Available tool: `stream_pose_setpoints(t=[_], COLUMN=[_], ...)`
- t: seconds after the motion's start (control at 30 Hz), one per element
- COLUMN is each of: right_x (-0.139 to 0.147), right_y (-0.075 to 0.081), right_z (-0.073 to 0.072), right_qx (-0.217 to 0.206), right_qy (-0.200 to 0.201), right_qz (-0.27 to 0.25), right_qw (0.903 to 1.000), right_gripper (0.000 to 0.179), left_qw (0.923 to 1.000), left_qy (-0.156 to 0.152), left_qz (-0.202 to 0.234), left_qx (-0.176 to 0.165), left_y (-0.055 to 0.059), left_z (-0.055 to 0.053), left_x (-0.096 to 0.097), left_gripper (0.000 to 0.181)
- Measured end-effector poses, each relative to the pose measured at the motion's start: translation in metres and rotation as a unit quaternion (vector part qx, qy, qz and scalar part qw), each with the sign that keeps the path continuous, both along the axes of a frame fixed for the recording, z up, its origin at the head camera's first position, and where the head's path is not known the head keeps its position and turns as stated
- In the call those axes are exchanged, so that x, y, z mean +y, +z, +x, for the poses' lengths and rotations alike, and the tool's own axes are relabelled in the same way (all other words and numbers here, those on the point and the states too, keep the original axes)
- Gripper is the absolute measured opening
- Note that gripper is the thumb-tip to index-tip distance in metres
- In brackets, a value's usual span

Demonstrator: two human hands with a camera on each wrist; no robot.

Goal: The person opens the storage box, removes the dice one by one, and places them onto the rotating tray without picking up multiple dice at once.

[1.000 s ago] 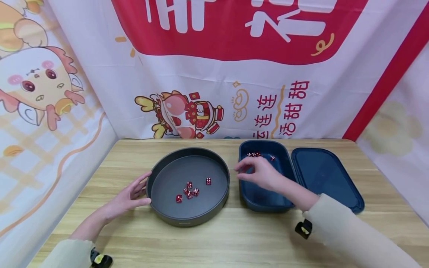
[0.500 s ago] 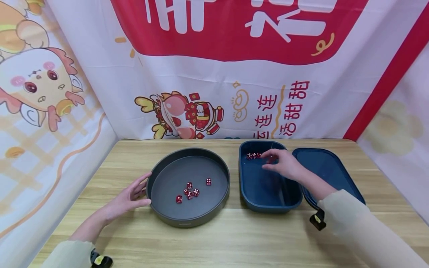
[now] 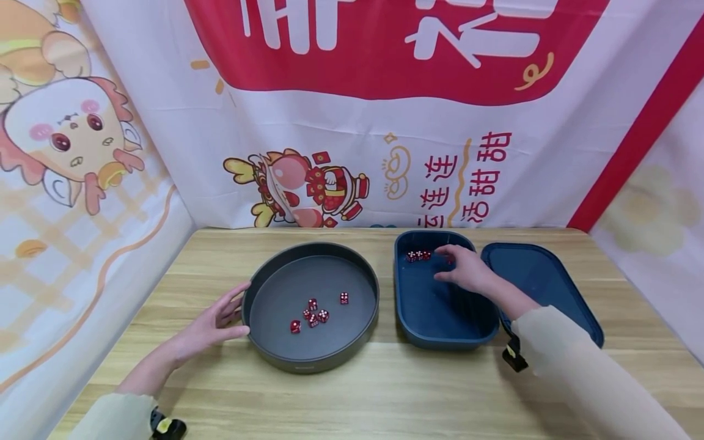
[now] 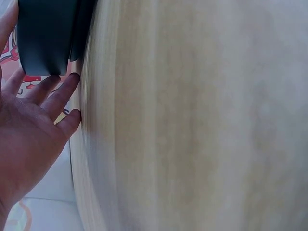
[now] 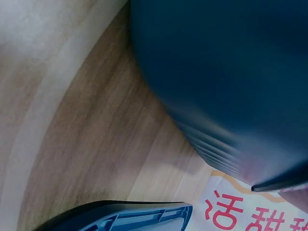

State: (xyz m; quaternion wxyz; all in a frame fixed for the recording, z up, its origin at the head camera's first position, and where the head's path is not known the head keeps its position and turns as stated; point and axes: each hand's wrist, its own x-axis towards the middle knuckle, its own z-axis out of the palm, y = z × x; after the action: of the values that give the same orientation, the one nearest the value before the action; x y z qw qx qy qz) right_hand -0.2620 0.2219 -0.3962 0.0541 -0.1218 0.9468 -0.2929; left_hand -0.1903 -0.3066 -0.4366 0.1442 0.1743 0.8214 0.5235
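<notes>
My left hand (image 3: 211,325) rests its spread fingers against the left side of a round dark grey pan (image 3: 257,348). In the left wrist view, the fingertips of that hand (image 4: 33,130) lie at the wall of the pan (image 4: 45,38). Several red dice (image 3: 313,319) with white dots lie in the pan. My right hand (image 3: 467,269) reaches into a deep blue box (image 3: 434,342), thumb and forefinger apart. A single red die (image 3: 450,259) shows in the gap behind them. More red dice (image 3: 419,255) sit in a row at the box's far left corner.
A blue lid (image 3: 544,287) lies against the right side of the box and shows in the right wrist view as a ribbed edge (image 5: 139,219). Everything stands on a wooden table (image 3: 341,403). A printed cloth (image 3: 330,116) hangs behind it.
My right hand has moved from the box's left edge rightward to the single die, uncovering the row of dice. My left hand and the pan have stayed put.
</notes>
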Motion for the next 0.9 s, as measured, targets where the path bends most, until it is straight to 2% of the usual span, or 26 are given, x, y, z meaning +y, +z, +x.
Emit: stream_pose_setpoints(t=[0.37, 0.67, 0.9], right_x=[-0.005, -0.008, -0.011], right_y=[-0.006, -0.007, -0.008], right_z=[-0.011, -0.011, -0.013], right_qx=[-0.031, -0.031, -0.045], right_qy=[-0.039, -0.026, -0.022], right_qz=[0.023, 0.013, 0.025], right_qw=[0.9985, 0.9991, 0.9985], right_gripper=[0.060, 0.058, 0.054], left_qw=[1.0000, 1.0000, 0.9999], left_qy=[-0.005, -0.005, -0.007], left_qz=[0.003, 0.005, 0.014], left_qx=[0.002, -0.002, 0.001], left_y=[0.001, 0.001, 0.000], left_z=[-0.001, -0.001, 0.000], left_x=[0.001, 0.000, -0.001], left_gripper=[0.083, 0.084, 0.085])
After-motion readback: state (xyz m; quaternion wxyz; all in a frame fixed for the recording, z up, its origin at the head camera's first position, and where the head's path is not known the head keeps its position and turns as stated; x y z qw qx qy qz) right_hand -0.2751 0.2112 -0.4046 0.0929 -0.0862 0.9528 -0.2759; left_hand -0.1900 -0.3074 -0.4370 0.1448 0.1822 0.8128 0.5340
